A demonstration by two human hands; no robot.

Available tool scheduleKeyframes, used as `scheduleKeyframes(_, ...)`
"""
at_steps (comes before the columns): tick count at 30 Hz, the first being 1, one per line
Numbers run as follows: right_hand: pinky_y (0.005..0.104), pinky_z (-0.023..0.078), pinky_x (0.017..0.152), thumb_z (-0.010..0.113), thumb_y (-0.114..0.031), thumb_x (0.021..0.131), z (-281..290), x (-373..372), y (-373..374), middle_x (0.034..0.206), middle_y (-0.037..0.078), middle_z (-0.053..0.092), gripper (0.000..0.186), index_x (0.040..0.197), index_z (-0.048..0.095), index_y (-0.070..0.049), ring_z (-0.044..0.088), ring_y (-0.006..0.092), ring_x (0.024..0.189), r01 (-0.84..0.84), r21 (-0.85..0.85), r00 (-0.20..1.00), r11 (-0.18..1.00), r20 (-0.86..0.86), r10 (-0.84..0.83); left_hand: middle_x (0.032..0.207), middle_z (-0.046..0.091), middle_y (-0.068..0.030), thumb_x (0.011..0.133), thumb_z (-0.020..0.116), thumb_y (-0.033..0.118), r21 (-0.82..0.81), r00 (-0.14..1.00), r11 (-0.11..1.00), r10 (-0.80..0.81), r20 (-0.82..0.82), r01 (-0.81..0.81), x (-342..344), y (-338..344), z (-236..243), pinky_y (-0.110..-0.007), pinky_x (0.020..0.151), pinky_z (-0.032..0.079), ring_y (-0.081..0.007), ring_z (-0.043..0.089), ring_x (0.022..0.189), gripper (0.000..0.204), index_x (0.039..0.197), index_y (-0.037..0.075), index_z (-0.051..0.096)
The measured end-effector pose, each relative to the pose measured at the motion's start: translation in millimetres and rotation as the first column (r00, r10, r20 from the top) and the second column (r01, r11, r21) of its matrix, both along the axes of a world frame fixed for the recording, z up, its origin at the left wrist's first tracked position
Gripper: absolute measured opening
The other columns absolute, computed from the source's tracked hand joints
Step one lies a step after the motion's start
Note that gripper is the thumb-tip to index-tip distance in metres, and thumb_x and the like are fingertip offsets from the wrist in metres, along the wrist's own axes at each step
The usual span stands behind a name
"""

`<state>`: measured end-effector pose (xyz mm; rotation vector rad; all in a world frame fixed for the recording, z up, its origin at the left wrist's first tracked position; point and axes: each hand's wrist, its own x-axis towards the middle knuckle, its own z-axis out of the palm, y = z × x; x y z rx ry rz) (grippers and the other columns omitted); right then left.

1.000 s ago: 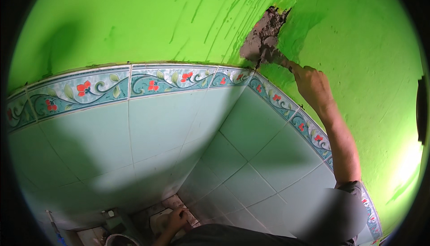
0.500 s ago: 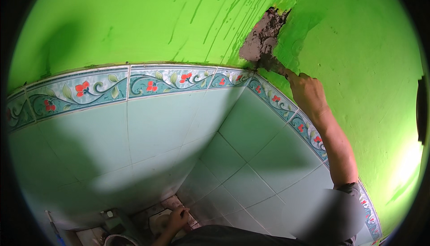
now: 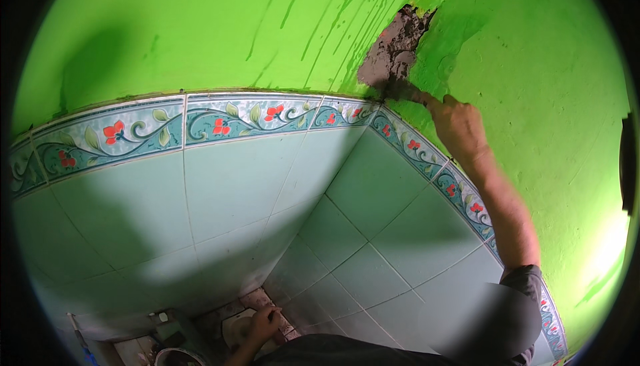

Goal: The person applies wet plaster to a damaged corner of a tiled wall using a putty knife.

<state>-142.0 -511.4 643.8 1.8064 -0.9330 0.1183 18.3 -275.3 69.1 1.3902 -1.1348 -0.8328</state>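
Observation:
My right hand reaches up to the wall corner, fingers wrapped round a small mortar-smeared trowel. The trowel's blade presses at the lower end of a rough grey mortar patch, just above the tile border. This patch fills a broken strip in the green wall, wet-looking and uneven. Low in the view, my left hand hangs with its fingers curled in; whether anything is inside them is hidden.
Flower-patterned border tiles run along both walls and meet at the corner. Pale green tiles cover the walls below. Near the floor stand a round bucket and a squat toilet. Dark drips streak the left wall.
My right hand and the trowel have shifted slightly, the blade now lying flatter toward the corner. The view has tilted a little; my left hand stays about the same.

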Motion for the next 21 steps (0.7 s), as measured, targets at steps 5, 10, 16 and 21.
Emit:
scheduleKeyframes(5,0.0390,0.054,0.060,0.054,-0.003,0.086,31.4,2.7,-5.2,0.081,0.013,0.064,0.051,0.134,0.059,-0.020,0.067,0.0283,0.067,-0.017,-0.035,1.000,0.999,-0.026,0.016,0.089,0.070,-0.0159,0.089,0.062,0.015,-0.005,1.000,1.000,0.018,0.021,-0.018,0.1,-1.9,-17.9,-0.034,0.075,0.053,-0.0266,0.070,0.083,0.019,0.098,0.001,0.070)
scheduleKeyframes(10,0.0404,0.052,0.055,0.053,-0.014,0.096,62.1,-1.9,-11.8,0.073,0.011,0.060,0.036,0.129,0.063,-0.027,0.063,0.0281,0.061,-0.106,-0.157,0.994,0.982,-0.021,0.104,0.090,0.070,-0.0161,0.088,0.062,0.014,-0.009,1.000,1.000,0.023,0.022,-0.023,-0.9,-4.1,-18.1,-0.034,0.075,0.054,-0.0280,0.070,0.083,0.017,0.097,0.001,0.070)
scheduleKeyframes(16,0.0405,0.051,0.055,0.054,-0.019,0.099,76.1,2.8,0.7,0.072,0.011,0.062,0.031,0.128,0.065,-0.018,0.062,0.0250,0.058,-0.121,-0.266,0.992,0.956,0.008,0.127,0.089,0.069,-0.0160,0.088,0.062,0.014,-0.012,1.000,1.000,0.028,0.000,-0.028,-0.9,-8.7,-23.3,-0.036,0.074,0.053,-0.0291,0.070,0.083,0.016,0.095,0.001,0.069)
scheduleKeyframes(21,0.0368,0.050,0.052,0.055,-0.020,0.099,43.7,3.9,13.4,0.068,0.009,0.063,0.027,0.122,0.069,-0.016,0.059,0.0232,0.053,-0.224,-0.101,0.941,0.969,0.236,0.242,0.089,0.069,-0.0160,0.089,0.062,0.015,-0.006,1.000,1.000,0.016,0.025,-0.016,-0.3,-8.3,-20.6,-0.036,0.075,0.053,-0.0291,0.070,0.083,0.017,0.096,0.002,0.069)
